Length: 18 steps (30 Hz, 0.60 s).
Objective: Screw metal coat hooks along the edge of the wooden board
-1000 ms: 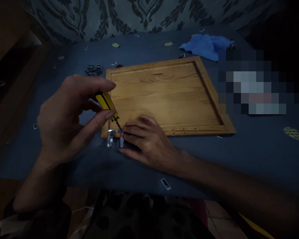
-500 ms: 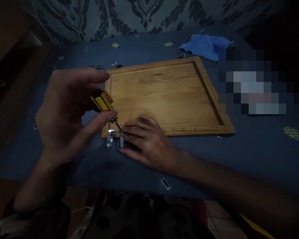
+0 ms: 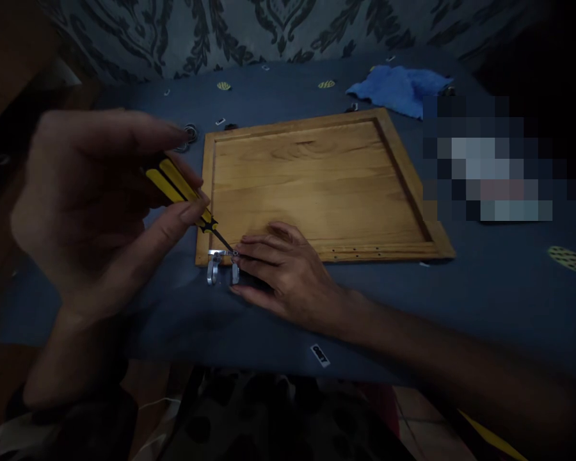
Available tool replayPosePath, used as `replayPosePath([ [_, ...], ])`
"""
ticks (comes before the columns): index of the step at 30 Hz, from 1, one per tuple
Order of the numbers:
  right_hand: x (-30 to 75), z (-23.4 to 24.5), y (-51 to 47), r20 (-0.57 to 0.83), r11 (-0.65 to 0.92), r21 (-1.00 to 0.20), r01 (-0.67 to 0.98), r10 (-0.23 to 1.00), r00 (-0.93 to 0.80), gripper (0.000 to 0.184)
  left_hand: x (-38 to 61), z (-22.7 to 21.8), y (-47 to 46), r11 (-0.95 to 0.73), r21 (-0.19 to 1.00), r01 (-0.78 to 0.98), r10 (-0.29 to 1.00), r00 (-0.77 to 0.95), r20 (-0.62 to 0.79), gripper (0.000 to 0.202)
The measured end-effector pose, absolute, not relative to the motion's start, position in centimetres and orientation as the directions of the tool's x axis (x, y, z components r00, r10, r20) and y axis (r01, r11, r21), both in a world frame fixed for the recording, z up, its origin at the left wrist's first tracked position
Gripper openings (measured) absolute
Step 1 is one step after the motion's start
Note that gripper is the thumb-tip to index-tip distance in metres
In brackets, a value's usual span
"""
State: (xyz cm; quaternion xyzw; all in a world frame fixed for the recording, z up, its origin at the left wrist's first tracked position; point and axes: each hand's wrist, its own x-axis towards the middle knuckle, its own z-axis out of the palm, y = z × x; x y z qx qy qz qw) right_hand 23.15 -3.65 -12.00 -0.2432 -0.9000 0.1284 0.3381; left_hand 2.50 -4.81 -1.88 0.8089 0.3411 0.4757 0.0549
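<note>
My left hand [image 3: 91, 211] grips a yellow and black screwdriver [image 3: 177, 186] by its handle. The shaft slants down to the right, with its tip at the right end of a shiny metal hinge [image 3: 214, 266]. This hinge sits on the near left edge of a framed wooden cabinet door [image 3: 297, 173], its curved arms hanging over the edge. My right hand [image 3: 288, 275] is closed about the hinge's right end, thumb below and fingers above, the other fingers resting on the wood. Those fingertips partly hide the spot at the screwdriver's tip.
The door lies on a dark blue patterned cloth [image 3: 484, 307]. A bright blue rag [image 3: 398, 89] lies behind it at the right. Beyond the door's left corner is a small metal piece [image 3: 189, 134]. Small dark holes line the door's near rail. A pixelated patch covers something at right.
My left hand has shifted left and back along with the screwdriver handle, so more of the shaft shows. The tip stays at the hinge; my right hand and the door hold still.
</note>
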Motion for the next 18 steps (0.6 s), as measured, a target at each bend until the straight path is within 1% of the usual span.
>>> replayPosePath([
  [2, 23.2, -12.0, -3.6, 0.537, 0.847, -0.396, 0.354, 0.527, -0.659, 0.029, 2.8, -1.9, -5.1, -0.596, 0.555, 0.58, 0.752, 0.162, 0.639, 0.036],
  [3, 23.2, -12.0, -3.6, 0.536, 0.847, -0.395, 0.356, 0.527, -0.66, 0.029, 2.9, -1.9, -5.1, -0.522, 0.609, 0.597, 0.804, 0.106, 0.586, 0.033],
  [4, 23.1, -12.0, -3.6, 0.535, 0.847, -0.394, 0.357, 0.527, -0.66, 0.03, 2.9, -1.9, -5.1, -0.481, 0.634, 0.605, 0.834, 0.094, 0.543, 0.03],
  [6, 23.1, -11.9, -3.7, 0.536, 0.846, -0.396, 0.356, 0.528, -0.658, 0.03, 2.8, -2.0, -4.9, -0.491, 0.634, 0.597, 0.838, 0.124, 0.532, 0.028],
  [10, 23.0, -12.0, -3.7, 0.548, 0.847, -0.397, 0.353, 0.528, -0.649, 0.029, 2.4, -2.2, -4.2, -0.595, 0.584, 0.551, 0.769, 0.181, 0.613, 0.038],
  [14, 22.9, -12.1, -3.7, 0.552, 0.848, -0.393, 0.356, 0.527, -0.646, 0.029, 2.3, -2.2, -4.1, -0.587, 0.582, 0.563, 0.777, 0.189, 0.601, 0.04],
  [18, 22.9, -12.1, -3.7, 0.559, 0.851, -0.388, 0.355, 0.523, -0.643, 0.029, 2.2, -2.1, -4.1, -0.57, 0.536, 0.623, 0.771, 0.18, 0.611, 0.038],
])
